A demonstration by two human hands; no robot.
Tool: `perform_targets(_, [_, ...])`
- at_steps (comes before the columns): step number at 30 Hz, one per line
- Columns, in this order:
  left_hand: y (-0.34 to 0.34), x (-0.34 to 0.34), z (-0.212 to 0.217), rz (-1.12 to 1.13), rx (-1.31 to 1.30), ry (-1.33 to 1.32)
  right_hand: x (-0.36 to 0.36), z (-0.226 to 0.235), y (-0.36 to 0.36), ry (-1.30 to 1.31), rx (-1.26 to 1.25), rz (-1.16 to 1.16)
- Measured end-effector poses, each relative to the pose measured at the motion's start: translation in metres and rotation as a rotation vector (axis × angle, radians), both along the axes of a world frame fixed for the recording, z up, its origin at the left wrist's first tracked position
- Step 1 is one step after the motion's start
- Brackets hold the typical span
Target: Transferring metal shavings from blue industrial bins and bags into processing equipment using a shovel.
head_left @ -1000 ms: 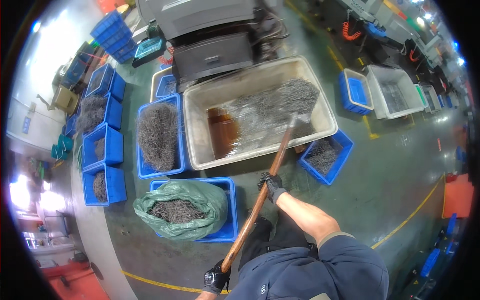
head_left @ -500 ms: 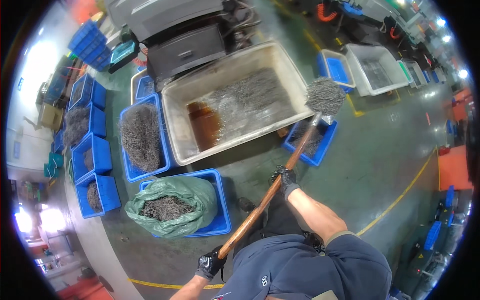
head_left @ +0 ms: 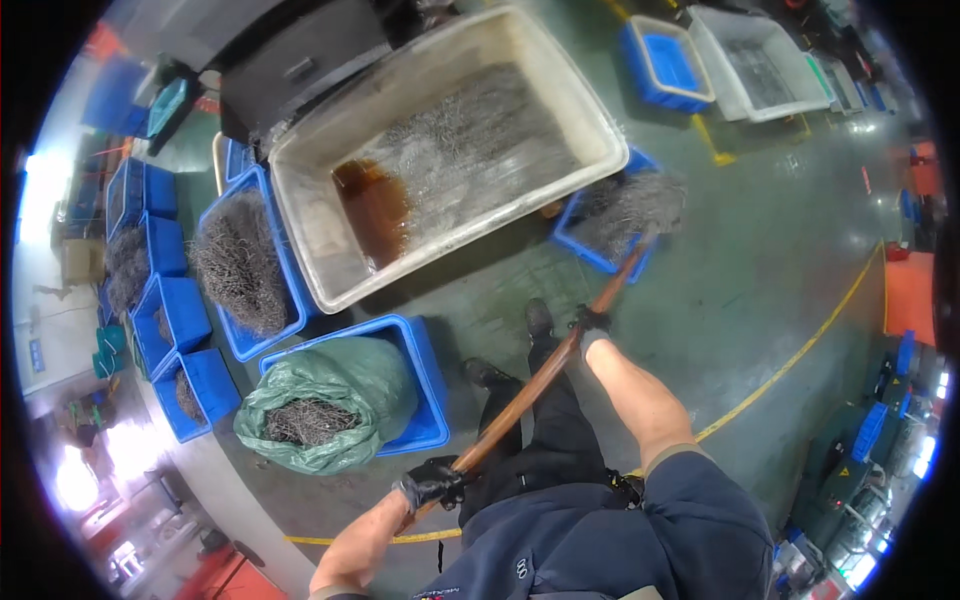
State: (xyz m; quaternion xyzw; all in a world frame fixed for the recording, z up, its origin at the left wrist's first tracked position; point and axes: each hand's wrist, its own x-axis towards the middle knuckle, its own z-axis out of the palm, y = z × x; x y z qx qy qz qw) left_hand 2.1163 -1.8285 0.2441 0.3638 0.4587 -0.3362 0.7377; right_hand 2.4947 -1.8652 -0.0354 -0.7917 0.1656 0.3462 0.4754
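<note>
Both my hands wear black gloves and are closed round the wooden handle of a shovel (head_left: 535, 387). Near my waist, my left hand (head_left: 432, 482) grips its lower end; my right hand (head_left: 590, 322) holds it farther up. A blurred mass of thin grey metal pieces (head_left: 645, 203) hides the shovel's head. That mass lies over a blue bin (head_left: 600, 262) on the floor, spreading past its right side. Beside this bin, a large off-white tub (head_left: 470, 240) contains more metal pieces and a pool of brown liquid (head_left: 372, 215).
A green sack (head_left: 375, 385) of metal pieces sits in a blue bin (head_left: 430, 400) at left. Beyond it stands another filled blue bin (head_left: 300, 320), with several more (head_left: 182, 315) along the far left. A dark machine (head_left: 300, 75) backs the tub. My shoes (head_left: 540, 318) are on the green floor.
The shovel's head, loaded with metal pieces, has come down from beside the tub's rim to the right-hand blue bin, and the pieces have spread out. The view has shifted.
</note>
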Motion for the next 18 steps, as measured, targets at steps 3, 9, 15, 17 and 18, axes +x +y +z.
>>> perform_targets(3, [0.019, 0.032, -0.018, 0.234, -0.284, -0.026, 0.035, -0.038, -0.004, -0.233, -0.464, 0.367])
perform_targets(9, [0.007, 0.008, -0.028, 0.693, -0.784, 0.102, 0.004, 0.021, 0.018, -0.110, -0.436, 0.336])
perform_targets(15, [0.015, -0.007, 0.048, 0.163, -0.240, 0.009, -0.010, 0.104, -0.007, -0.077, -0.232, 0.232])
perform_targets(17, [0.016, -0.020, 0.072, 0.134, -0.212, 0.040, -0.022, 0.126, -0.007, -0.056, -0.021, 0.158])
perform_targets(18, [0.010, -0.035, 0.081, 0.195, -0.134, -0.001, -0.029, 0.143, -0.005, 0.017, 0.169, 0.128])
